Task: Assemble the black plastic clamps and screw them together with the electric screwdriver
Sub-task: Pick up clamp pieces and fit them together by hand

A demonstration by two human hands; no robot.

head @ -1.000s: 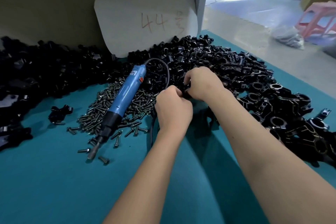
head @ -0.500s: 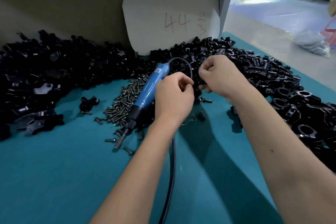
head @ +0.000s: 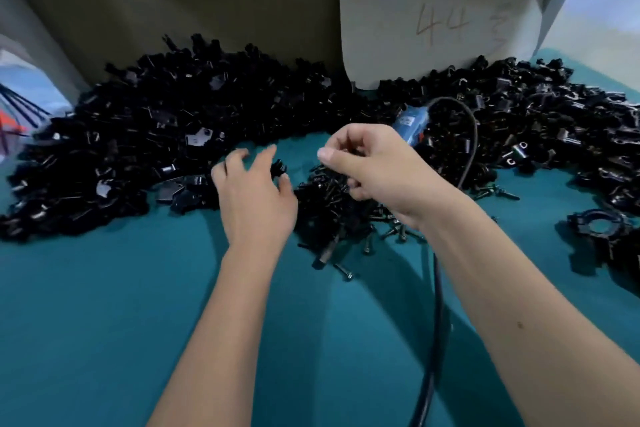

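My left hand point(head: 254, 194) hovers with spread fingers over the teal table, its fingertips at a small black clamp piece point(head: 278, 168) lying alone beside the left pile of black clamp parts point(head: 156, 135). My right hand point(head: 375, 163) is raised over the screw pile point(head: 332, 208), with fingers curled round a small dark part that looks like a clamp piece; blur hides its shape. The blue electric screwdriver point(head: 410, 125) lies across the screws, mostly hidden behind my right hand, with its bit end point(head: 325, 256) pointing toward me.
A second heap of black clamp parts point(head: 540, 121) fills the right. A ring-shaped clamp point(head: 599, 229) lies at the right edge. The screwdriver's black cable point(head: 437, 305) runs toward me between my arms. A white board marked 44 point(head: 440, 17) leans on the back wall.
My hands have separated: the left let go and moved left, opening toward the lone clamp piece. The right stays raised with its part. The camera view swung left.
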